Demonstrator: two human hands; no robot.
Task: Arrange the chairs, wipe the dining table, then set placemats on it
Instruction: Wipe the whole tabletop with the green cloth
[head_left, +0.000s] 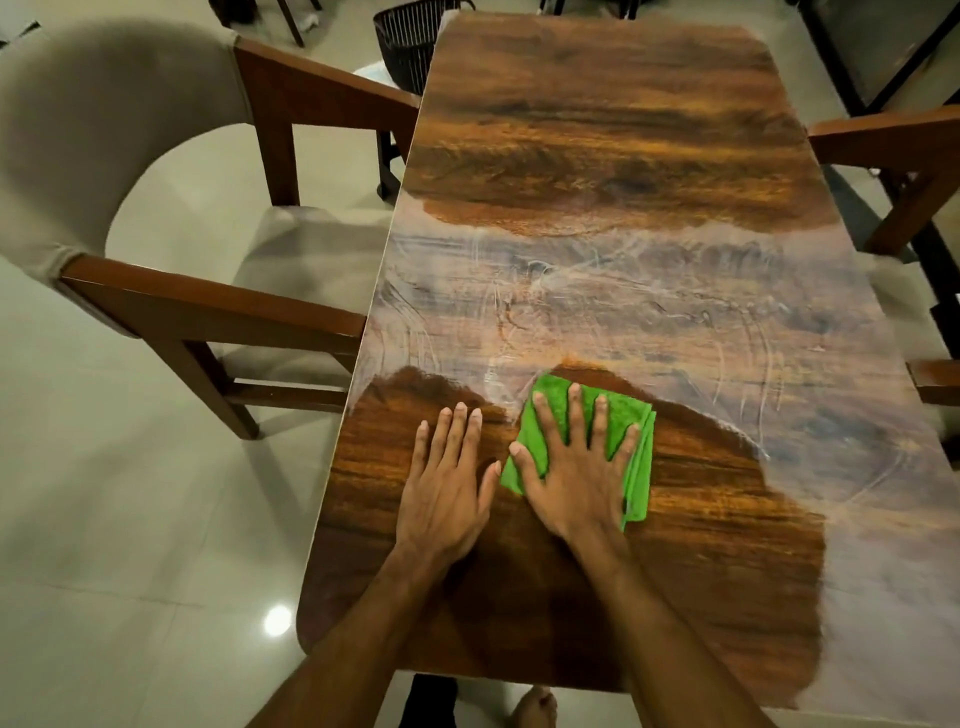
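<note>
Wood-grain brown rectangular surface (597, 130): glossy; a band of pale hazy streaks and swirl marks crosses its middle and runs down the right side; the near and far parts are dark and shiny.
Green folded cloth (638, 483): flat on the near part of the surface, just right of centre, at the near edge of the streaked band.
Right hand (576, 478): released, fingers straight and spread, palm pressing on the green cloth.
Left hand (447, 488): released, fingers straight, palm flat on bare surface just left of the cloth.
Beige upholstered chair with brown wooden arms (78, 130): left side, arm ends at the surface's left edge.
Second wooden-armed chair (893, 135): right side, only partly in view.
Black wire basket (405, 47): on the floor, far left.
Pale glossy tiled floor (130, 519): bears one bright light reflection, near left.
</note>
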